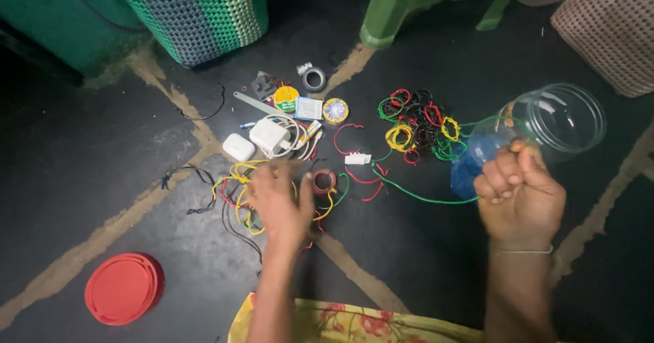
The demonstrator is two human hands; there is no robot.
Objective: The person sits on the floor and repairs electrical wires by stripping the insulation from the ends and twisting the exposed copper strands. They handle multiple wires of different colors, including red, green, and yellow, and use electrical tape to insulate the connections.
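the right hand (521, 196) is clenched around the clear round plastic jar (545, 125), holding it tilted above the dark floor (422, 247). the left hand (278, 207) lies spread on the tangle of yellow, red and black wires (238, 200), seemingly gathering them; its fingertips are blurred, so a real grasp is unclear. next, i think, it needs a firm pinch.

Right hand (521, 196) gripping clear plastic jar (545, 125), left hand (278, 203) on tangled wires (238, 186)
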